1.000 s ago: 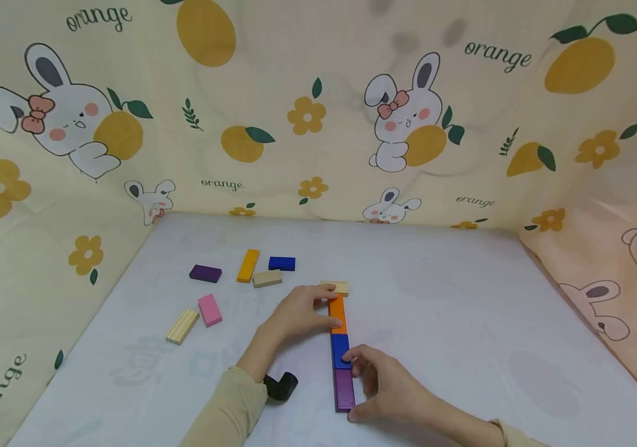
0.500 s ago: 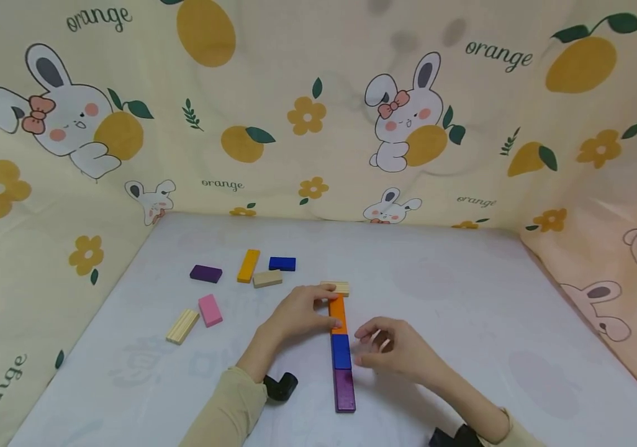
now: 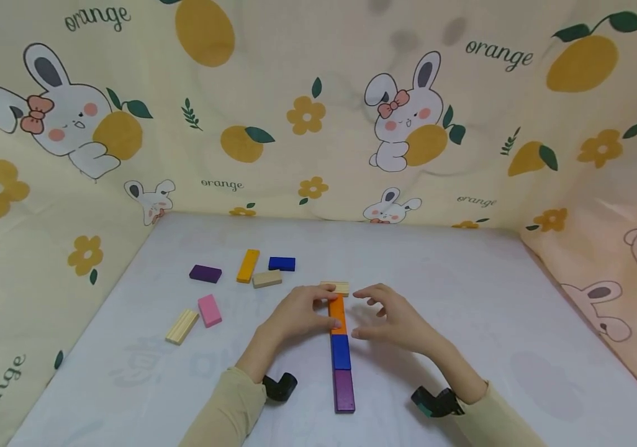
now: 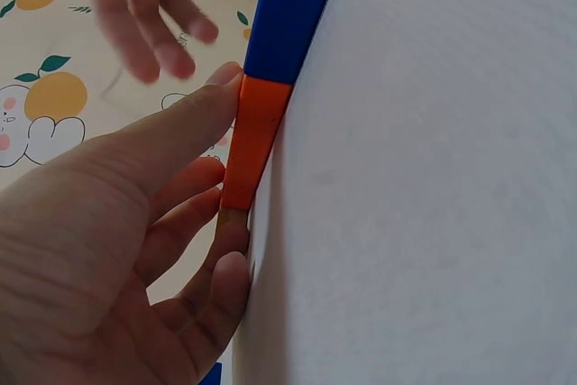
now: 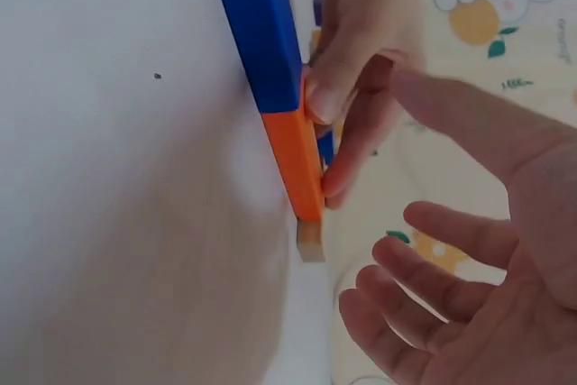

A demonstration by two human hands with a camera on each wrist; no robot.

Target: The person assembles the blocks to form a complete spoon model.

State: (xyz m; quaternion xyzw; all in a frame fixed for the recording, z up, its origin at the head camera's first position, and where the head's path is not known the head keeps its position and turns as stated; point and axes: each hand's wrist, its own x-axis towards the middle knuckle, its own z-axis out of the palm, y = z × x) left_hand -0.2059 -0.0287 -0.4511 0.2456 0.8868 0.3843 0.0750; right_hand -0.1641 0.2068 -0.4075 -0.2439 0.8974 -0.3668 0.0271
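Observation:
A straight row of blocks runs away from me: purple block (image 3: 344,392), blue block (image 3: 341,352), orange block (image 3: 338,307), with a plain wooden block (image 3: 343,288) lying crosswise at the far end. My left hand (image 3: 296,315) holds the orange block from the left, thumb by the joint with the blue one and fingers toward the wooden block. To the right of the row hovers my right hand (image 3: 402,323), fingers spread and loosely bent, holding nothing. In the right wrist view its thumb and fingers (image 5: 424,281) are apart from the orange block (image 5: 294,164).
Left of the row lie a dark purple block (image 3: 205,274), a yellow block (image 3: 248,266), another blue block (image 3: 282,264), a pale wooden block (image 3: 267,279), a pink block (image 3: 210,310) and a grooved wooden block (image 3: 182,326). A patterned cloth (image 3: 274,93) rises behind the table.
My right hand has let go of the purple and blue blocks and moved away from me along the row, to beside the orange block. The left hand stays put.

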